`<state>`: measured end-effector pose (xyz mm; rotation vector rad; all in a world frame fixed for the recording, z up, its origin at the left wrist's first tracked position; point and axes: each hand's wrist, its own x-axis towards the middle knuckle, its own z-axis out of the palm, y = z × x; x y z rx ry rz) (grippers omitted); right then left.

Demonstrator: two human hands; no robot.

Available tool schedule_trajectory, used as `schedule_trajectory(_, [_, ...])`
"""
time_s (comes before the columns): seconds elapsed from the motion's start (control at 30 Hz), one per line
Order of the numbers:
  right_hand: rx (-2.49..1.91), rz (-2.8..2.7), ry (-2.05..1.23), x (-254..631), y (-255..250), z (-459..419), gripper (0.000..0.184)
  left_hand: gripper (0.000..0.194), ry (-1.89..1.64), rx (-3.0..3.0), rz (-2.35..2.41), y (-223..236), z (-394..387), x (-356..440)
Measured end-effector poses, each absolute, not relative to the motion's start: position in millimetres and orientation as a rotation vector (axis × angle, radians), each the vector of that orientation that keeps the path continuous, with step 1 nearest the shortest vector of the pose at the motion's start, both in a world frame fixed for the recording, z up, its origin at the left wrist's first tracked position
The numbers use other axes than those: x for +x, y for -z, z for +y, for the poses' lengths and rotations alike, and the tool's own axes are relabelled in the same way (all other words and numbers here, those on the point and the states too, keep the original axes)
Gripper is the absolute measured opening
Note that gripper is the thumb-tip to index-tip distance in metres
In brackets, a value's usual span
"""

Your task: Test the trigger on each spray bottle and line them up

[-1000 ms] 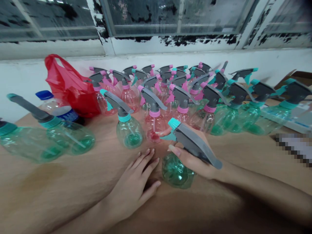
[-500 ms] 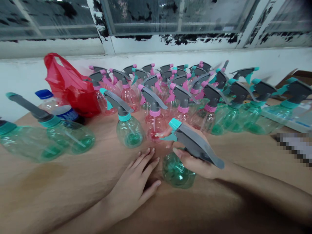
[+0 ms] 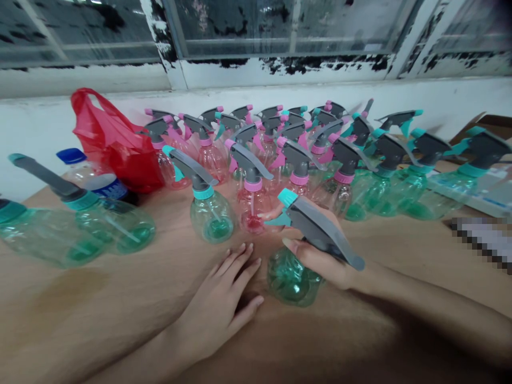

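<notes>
My right hand (image 3: 324, 261) is wrapped round the neck of a green spray bottle (image 3: 292, 280), just below its grey head with turquoise nozzle and trigger. The index finger reaches forward beside the trigger; the bottle's neck is hidden by the hand. My left hand (image 3: 226, 293) lies flat on the wooden table (image 3: 160, 298) with its fingers spread, to the left of that bottle and apart from it. Beyond the hands stand another green spray bottle (image 3: 212, 216) with a turquoise collar and a pink spray bottle (image 3: 255, 208) with a pink collar.
Several pink and green spray bottles (image 3: 300, 160) crowd the back by the wall. At left are two green spray bottles (image 3: 120, 224), a red plastic bag (image 3: 120, 144) and a blue-capped bottle (image 3: 72, 157). A cardboard box (image 3: 486, 130) and a blurred-out object (image 3: 486, 240) lie at right.
The held spray bottle's head shifts and tilts slightly in my right hand, and its index finger moves a little near the trigger. My left hand stays put.
</notes>
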<state>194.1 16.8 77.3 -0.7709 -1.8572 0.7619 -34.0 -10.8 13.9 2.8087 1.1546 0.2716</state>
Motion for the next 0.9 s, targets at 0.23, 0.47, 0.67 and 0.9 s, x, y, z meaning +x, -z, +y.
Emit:
schedule_trajectory(0.23, [-0.746,-1.794,-0.787,192.1,-66.8,19.9,0.041,0.054,-0.301,2.797,1.156,-15.0,-11.8,-34.0])
schedule_trajectory(0.47, [-0.737,-1.774,-0.790,192.4,-61.7,23.4,0.045,0.054,-0.270,2.815,1.159,-13.7,-10.9,-33.7])
schedule_trajectory(0.67, [-0.744,-1.780,-0.781,191.9,-68.0,19.3,0.046,0.052,-0.279,2.812,1.154,-15.0,-11.0,-33.6])
schedule_trajectory(0.9, [-0.750,-1.773,-0.742,190.5,-64.1,20.3,0.046,0.052,-0.259,2.835,1.152,-15.4,-10.8,-33.6])
